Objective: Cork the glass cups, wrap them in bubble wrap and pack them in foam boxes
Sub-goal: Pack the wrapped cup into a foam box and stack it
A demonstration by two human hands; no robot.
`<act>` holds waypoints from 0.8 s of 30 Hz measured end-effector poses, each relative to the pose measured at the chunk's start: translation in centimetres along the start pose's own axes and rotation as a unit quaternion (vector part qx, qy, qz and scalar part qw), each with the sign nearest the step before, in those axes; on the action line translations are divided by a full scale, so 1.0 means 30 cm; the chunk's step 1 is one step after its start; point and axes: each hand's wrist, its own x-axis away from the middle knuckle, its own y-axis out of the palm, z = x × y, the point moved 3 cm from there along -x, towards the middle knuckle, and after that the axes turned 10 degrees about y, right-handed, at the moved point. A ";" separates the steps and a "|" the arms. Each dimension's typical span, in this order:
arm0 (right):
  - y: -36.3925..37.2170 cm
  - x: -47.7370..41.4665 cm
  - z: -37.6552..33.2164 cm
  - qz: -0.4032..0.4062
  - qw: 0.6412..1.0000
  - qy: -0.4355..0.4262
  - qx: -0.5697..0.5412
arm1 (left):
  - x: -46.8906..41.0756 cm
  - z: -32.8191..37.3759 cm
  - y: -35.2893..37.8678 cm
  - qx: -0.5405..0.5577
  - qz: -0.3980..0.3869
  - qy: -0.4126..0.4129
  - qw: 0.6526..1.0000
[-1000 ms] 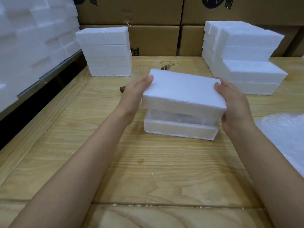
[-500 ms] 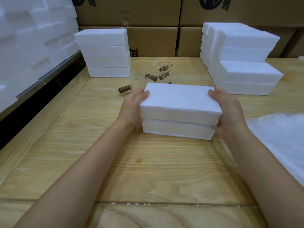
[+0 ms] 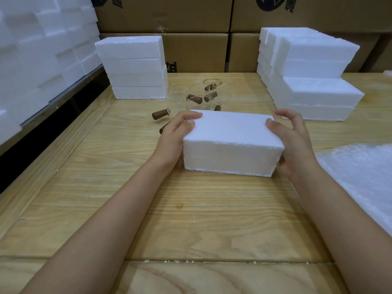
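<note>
Lowered since before, the lid closed the box at 12 o'clock on the desk, long axis 9-to-3, left hand gripping its 9 o'clock end, right hand pressing the 3 o'clock end, fingers lifted, both equally near.

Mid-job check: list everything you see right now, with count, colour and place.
foam box: one, white, closed, table centre
left stack: four foam layers, white, back left
right stack: stepped foam, white, back right
foam wall: white, far left
glass cups: several, clear, behind box
corks: several, brown, among cups
bubble wrap: one sheet, clear, right
cartons: several, brown, behind table
table: one, light wood
left grip: holds box's left end
right grip: thumb on box's right edge, fingers lifted
</note>
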 end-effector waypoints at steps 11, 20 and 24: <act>-0.090 0.043 -0.018 -0.181 0.951 -0.129 0.217 | 0.053 -0.003 -0.059 -0.053 -0.208 0.026 0.976; -0.100 0.027 0.059 -0.208 0.880 -0.134 0.405 | 0.048 -0.030 -0.062 -0.171 -0.239 0.030 0.955; -0.096 0.029 0.049 -0.201 0.900 -0.127 0.367 | 0.046 -0.032 -0.067 -0.148 -0.226 0.023 0.963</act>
